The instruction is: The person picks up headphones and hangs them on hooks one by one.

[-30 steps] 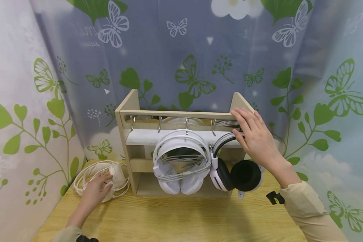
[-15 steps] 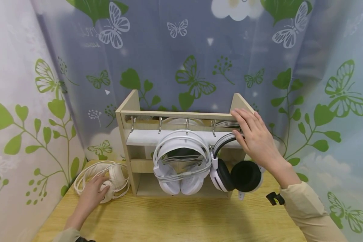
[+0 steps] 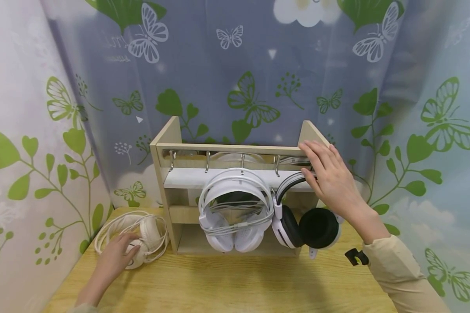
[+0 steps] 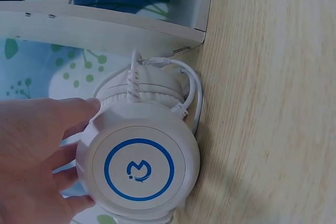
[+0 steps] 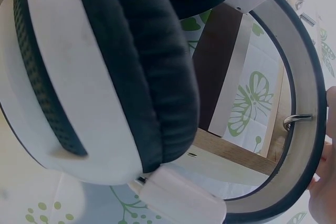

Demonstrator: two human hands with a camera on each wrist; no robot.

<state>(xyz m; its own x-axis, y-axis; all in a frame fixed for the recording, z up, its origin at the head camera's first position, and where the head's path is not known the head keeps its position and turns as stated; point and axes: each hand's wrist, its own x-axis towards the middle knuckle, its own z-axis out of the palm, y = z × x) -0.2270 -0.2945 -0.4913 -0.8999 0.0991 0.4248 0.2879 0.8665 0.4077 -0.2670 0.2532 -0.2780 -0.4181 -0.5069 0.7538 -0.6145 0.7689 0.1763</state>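
Since the earlier frame the left hand [image 3: 115, 256] is drawing slightly back toward the person, sliding the white headset [image 3: 141, 237] with it along the counter [image 3: 235, 282]; the right hand [image 3: 330, 180] is staying where it was. The left grip is curling round the round earcup [image 4: 139, 169] bearing a blue ring logo, thumb over the padded cushion and fingers [image 4: 68, 174] beneath the shell. That headset is lying on the counter under the left hand, its white cable [image 3: 105, 228] looping around it, just beside the left wall of the wooden rack [image 3: 168, 143]. The right grip is lying with straight fingers over the band of the black-and-white headset [image 3: 309, 226], which is hanging from a metal hook [image 5: 296, 120] directly under that hand. Just left of the right hand, an all-white headset [image 3: 235, 213] is hanging on the rack's middle hooks.
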